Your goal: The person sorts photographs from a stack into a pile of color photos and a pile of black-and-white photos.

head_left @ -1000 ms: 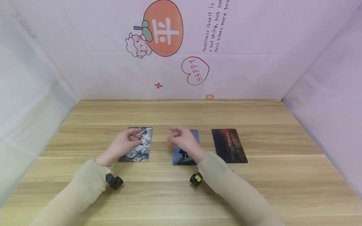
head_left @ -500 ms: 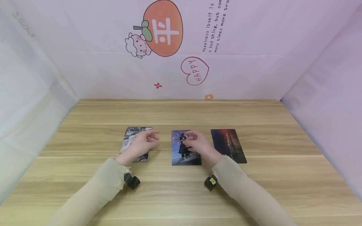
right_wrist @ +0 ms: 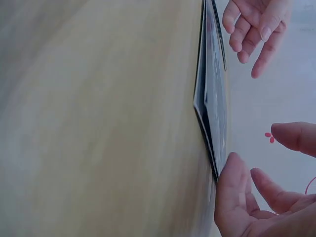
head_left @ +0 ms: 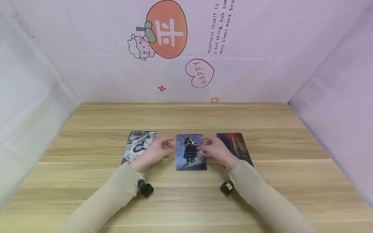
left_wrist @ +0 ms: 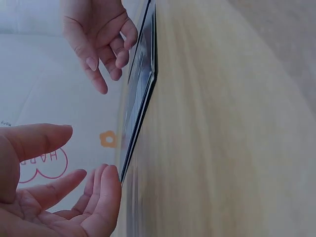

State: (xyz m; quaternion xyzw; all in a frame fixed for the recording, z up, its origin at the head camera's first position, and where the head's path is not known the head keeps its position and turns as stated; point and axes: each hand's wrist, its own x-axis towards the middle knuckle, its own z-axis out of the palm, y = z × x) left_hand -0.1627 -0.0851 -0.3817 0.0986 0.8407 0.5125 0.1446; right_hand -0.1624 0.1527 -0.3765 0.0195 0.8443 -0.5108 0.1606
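Head view: middle photo card (head_left: 190, 152) flat on the table (head_left: 186, 200), between a grey card (head_left: 139, 146) and a dark red card (head_left: 234, 147). Left hand (head_left: 152, 152) at its left edge, right hand (head_left: 217, 150) at its right edge; each grip relaxed, holding nothing.

Left wrist view: fingertips (left_wrist: 106, 180) just beside the card edge (left_wrist: 140, 98), fingers loosely extended.

Right wrist view: fingertip (right_wrist: 232, 165) touching the card edge (right_wrist: 212, 98), grip not closed round it.

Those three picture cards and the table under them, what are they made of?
The cards, black-and-white, middle and dark red, look like thin glossy printed paper or card: the wrist views show slim, flat edges. The table looks like pale wood or wood-look laminate, with long grain lines and a matte finish.
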